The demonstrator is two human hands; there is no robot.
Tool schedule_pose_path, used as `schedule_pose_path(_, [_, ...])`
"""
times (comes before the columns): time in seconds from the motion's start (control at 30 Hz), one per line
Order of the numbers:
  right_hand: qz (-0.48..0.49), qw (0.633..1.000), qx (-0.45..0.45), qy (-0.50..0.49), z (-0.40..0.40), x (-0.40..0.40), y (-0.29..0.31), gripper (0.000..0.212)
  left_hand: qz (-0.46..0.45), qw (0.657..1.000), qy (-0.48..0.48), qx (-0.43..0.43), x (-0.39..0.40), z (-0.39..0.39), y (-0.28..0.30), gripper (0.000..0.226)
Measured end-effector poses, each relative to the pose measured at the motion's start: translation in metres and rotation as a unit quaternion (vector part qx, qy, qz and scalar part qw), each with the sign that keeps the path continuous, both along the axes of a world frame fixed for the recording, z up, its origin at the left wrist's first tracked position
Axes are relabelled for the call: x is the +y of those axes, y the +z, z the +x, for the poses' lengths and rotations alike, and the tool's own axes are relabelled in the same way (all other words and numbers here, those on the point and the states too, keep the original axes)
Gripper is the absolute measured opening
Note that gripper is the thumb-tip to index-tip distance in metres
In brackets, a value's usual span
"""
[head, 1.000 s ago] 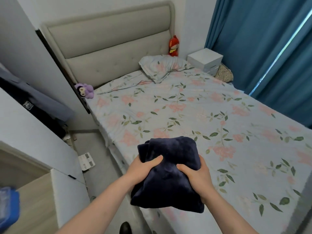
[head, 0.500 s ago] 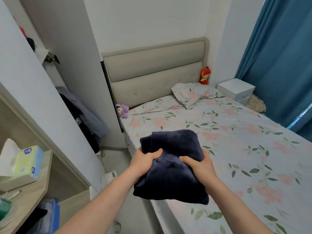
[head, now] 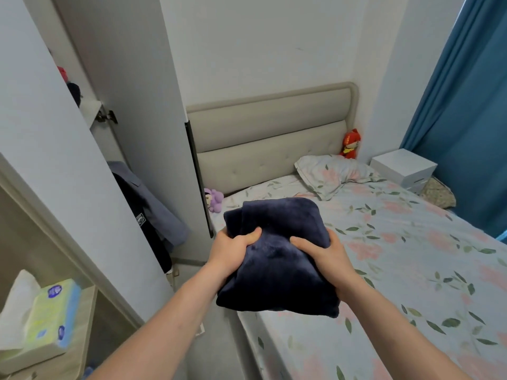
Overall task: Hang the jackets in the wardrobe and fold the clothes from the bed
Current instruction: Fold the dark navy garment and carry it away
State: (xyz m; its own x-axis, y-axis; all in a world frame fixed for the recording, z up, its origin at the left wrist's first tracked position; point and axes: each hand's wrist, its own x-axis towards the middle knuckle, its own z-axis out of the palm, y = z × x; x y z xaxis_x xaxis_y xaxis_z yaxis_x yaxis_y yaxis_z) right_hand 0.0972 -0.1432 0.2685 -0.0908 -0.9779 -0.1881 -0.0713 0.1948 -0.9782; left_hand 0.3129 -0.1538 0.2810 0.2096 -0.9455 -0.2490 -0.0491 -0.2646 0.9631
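A folded dark navy fleece garment (head: 277,259) is held up in front of me, above the bed's left edge. My left hand (head: 231,249) grips its left side and my right hand (head: 327,256) grips its right side, thumbs on top. The bed (head: 411,256) with a floral sheet lies to the right. The wardrobe (head: 131,133) stands open at the left, with a grey jacket (head: 153,212) and a dark one hanging inside, partly hidden by the door.
A floral pillow (head: 329,171), a red doll (head: 351,144) and a purple plush (head: 212,198) sit by the headboard. A white box (head: 403,168) stands beside blue curtains (head: 466,119). A tissue pack (head: 52,316) lies on a wooden shelf at lower left.
The view has lifted and turned left, showing more of the wardrobe and the shelf. Both hands keep the same grip on the folded garment, now raised over the bed's edge.
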Motion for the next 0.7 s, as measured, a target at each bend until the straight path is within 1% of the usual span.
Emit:
schedule_pose_path(0.07, [0.006,1.000,-0.015,0.022,0.003,-0.023,0.003,0.079,-0.006,1.000,0.012,0.002,-0.021,0.008,0.006,0.025])
schedule_pose_path(0.17, [0.033,0.997,-0.057,0.050,0.006,-0.057,0.010,0.091,-0.012,0.998,0.050,0.033,-0.055,0.020,0.017,0.031])
schedule_pose_path(0.27, [0.053,0.993,-0.065,0.085,0.013,-0.094,0.014,0.103,-0.030,0.993,0.095,0.057,-0.088,0.033,0.029,0.035])
schedule_pose_path(0.3, [0.061,0.991,-0.071,0.098,0.017,-0.107,0.016,0.103,-0.037,0.991,0.108,0.064,-0.098,0.037,0.032,0.039])
schedule_pose_path(0.4, [0.074,0.982,-0.092,0.148,0.035,-0.142,0.029,0.082,-0.056,0.987,0.133,0.076,-0.126,0.052,0.043,0.050])
schedule_pose_path(0.47, [0.069,0.975,-0.114,0.178,0.051,-0.166,0.040,0.071,-0.065,0.985,0.138,0.084,-0.141,0.064,0.054,0.054])
schedule_pose_path(0.57, [0.054,0.970,-0.137,0.195,0.078,-0.199,0.056,0.061,-0.076,0.983,0.144,0.078,-0.165,0.084,0.076,0.052])
schedule_pose_path(0.63, [0.039,0.969,-0.136,0.205,0.098,-0.222,0.068,0.056,-0.089,0.982,0.152,0.066,-0.182,0.098,0.091,0.057])
schedule_pose_path(0.7, [0.025,0.966,-0.144,0.212,0.117,-0.241,0.081,0.052,-0.104,0.980,0.163,0.053,-0.198,0.113,0.106,0.052])
